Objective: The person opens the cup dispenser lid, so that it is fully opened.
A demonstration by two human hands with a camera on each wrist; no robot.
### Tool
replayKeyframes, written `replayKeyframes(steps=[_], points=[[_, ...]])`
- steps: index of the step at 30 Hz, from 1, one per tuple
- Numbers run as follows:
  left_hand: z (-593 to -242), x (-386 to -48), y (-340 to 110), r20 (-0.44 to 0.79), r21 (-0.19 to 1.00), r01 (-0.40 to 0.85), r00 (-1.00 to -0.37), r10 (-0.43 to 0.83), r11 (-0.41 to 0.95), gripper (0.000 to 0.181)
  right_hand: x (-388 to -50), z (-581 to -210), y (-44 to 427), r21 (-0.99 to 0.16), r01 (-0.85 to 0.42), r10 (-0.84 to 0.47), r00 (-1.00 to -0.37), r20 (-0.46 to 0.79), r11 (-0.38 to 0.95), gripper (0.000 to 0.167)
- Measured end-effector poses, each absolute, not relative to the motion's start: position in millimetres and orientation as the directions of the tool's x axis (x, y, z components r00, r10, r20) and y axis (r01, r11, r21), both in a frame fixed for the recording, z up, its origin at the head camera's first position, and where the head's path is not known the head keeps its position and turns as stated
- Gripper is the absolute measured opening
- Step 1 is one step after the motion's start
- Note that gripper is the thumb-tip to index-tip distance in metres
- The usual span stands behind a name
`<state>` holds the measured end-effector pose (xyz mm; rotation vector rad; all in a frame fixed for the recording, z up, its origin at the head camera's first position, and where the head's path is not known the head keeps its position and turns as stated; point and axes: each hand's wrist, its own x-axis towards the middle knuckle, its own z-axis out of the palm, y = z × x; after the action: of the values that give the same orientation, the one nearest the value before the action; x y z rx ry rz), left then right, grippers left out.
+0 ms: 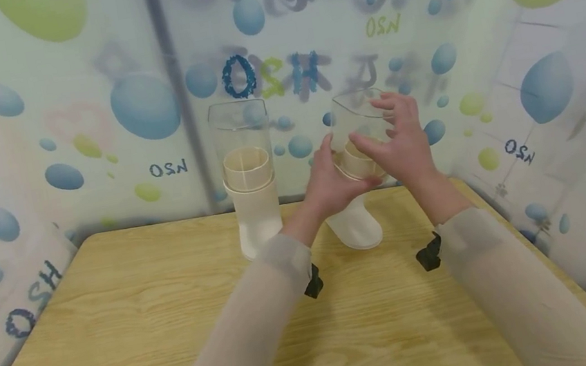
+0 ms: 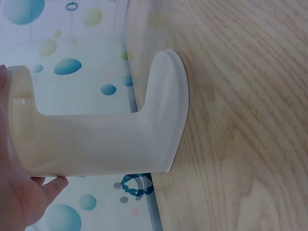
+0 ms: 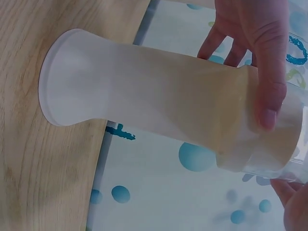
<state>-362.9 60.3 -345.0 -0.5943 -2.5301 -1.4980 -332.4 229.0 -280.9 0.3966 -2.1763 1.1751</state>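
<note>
Both hands are on a cream boot-shaped stand (image 1: 356, 227) topped by a clear sleeve (image 1: 359, 107), leaning slightly right. My left hand (image 1: 328, 182) grips the collar from the left, its thumb up. On the other side my right hand (image 1: 401, 134) has thumb and fingers curved round the sleeve's near and right sides. In the left wrist view the boot (image 2: 91, 144) has its foot at the tabletop, the left hand (image 2: 24, 202) below it. The right wrist view shows the boot (image 3: 159, 91) and the left thumb pressed across its ring; the right hand (image 3: 296, 207) is partly visible.
A similar boot (image 1: 259, 218) with a clear sleeve stands upright to the left, near the back edge of the wooden table (image 1: 117, 319). Behind the table hangs a backdrop (image 1: 90, 68) with printed blue and green drops.
</note>
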Motion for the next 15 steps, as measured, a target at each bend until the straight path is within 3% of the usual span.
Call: replayKeyframes(steps=[11,15], points=[[-348,-357,71,0.343,0.805,0.398,-0.917,0.202,0.441,0.137,-332,-284,227,-0.696,-0.505,0.085,-0.776,0.625,0.511,0.076],[-346,-359,73,0.325,0.832,0.380,-0.925,0.199,0.405,0.137,-330,-282,221,-0.734,-0.435,0.125,-0.812,0.570,0.522,0.088]])
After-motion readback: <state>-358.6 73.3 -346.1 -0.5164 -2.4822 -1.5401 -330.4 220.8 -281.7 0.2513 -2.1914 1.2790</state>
